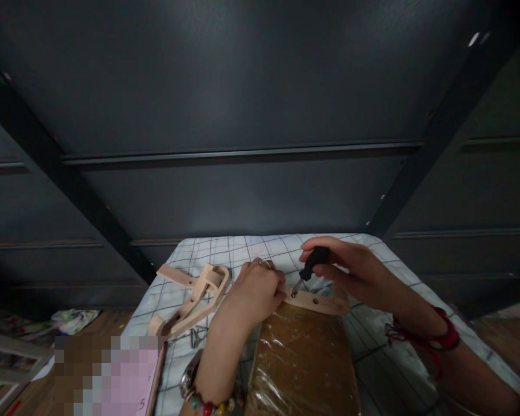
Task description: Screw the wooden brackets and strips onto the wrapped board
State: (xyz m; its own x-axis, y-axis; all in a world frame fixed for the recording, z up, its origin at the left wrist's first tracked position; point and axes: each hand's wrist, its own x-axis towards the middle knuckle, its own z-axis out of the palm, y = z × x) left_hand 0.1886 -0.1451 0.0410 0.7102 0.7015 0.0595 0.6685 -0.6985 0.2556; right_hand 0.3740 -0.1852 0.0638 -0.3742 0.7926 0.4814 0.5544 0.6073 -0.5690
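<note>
My right hand (344, 263) holds a screwdriver (314, 263) by its short black handle. The screwdriver slants down to the left, its tip at a hole in a pale wooden strip (305, 299). Another dark hole shows further right on this strip, near its rounded end. Closed over the strip's left end is my left hand (260, 287), with the fingers curled and a ring on one of them. Beneath the strip lies a brown, tape-wrapped box (307, 352). To the left, several more pale wooden pieces (193, 297) with holes and curved ends lie in a pile.
A white checked cloth (247, 248) covers the table. Small metal parts (195, 338) lie beside my left forearm. At the lower left is a pink sheet (132, 375), partly pixelated. A dark panelled wall (242, 196) rises right behind the table.
</note>
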